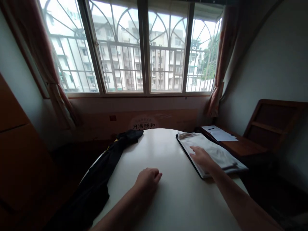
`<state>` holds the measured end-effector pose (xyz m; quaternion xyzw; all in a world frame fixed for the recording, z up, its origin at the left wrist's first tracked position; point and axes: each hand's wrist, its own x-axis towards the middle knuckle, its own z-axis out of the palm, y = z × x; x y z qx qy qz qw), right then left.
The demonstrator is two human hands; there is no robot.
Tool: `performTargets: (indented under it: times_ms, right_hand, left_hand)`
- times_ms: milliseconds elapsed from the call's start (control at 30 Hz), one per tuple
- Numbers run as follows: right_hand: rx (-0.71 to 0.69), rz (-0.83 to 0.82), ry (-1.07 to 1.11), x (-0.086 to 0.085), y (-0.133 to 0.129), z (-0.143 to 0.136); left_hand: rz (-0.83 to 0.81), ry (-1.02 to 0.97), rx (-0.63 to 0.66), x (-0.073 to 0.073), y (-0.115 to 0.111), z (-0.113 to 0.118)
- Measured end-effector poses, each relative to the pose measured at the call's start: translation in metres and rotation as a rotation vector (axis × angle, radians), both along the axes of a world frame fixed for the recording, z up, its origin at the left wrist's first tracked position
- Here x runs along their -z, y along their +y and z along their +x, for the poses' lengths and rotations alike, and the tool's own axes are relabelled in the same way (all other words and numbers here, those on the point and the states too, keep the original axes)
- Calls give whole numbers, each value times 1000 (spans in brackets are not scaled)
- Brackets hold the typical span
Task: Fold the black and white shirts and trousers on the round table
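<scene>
Left hand [148, 177]: nearest item; fingers curled together in a loose fist, thumb side toward the right hand, held above the white table [163, 150]. Whether it grips anything inside cannot be told.

Black garment [96, 179]: left of the left hand and apart from it, laid lengthwise along the table's edge, its near end running down past the wrist, its far end bunched beyond the knuckles.

Right hand [201, 157]: farther out than the left; fingers apart, palm down, over the white cloth. Contact uncertain.

White cloth [218, 149]: beneath and to the right of the right hand, folded flat, dark layer [189, 156] showing along its left edge.

Papers [222, 134], with dark pen [211, 129]: beyond the right hand, to its right, on a brown wooden surface [252, 149].

Brown panel [168, 120], dark lettering: beyond both hands.

Barred window [143, 64]: farthest indoors, between two tied curtains [39, 48].
</scene>
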<state>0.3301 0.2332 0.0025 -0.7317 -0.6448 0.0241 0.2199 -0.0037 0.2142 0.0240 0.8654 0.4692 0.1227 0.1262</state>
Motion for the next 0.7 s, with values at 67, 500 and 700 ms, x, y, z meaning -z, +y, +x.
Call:
performTargets:
  times_ms: [67,500,700]
  right_hand:
    - [21,-10,12,1,-5,2]
    - [136,-65,3,2,-1,4]
    - [61,505,167,-20,-8,-1]
  left_hand:
    - [-58,-90,25,7,6,-7]
    - [-183,-172,131,12,15,-16]
    - [-161,-200,139,1,9,-12]
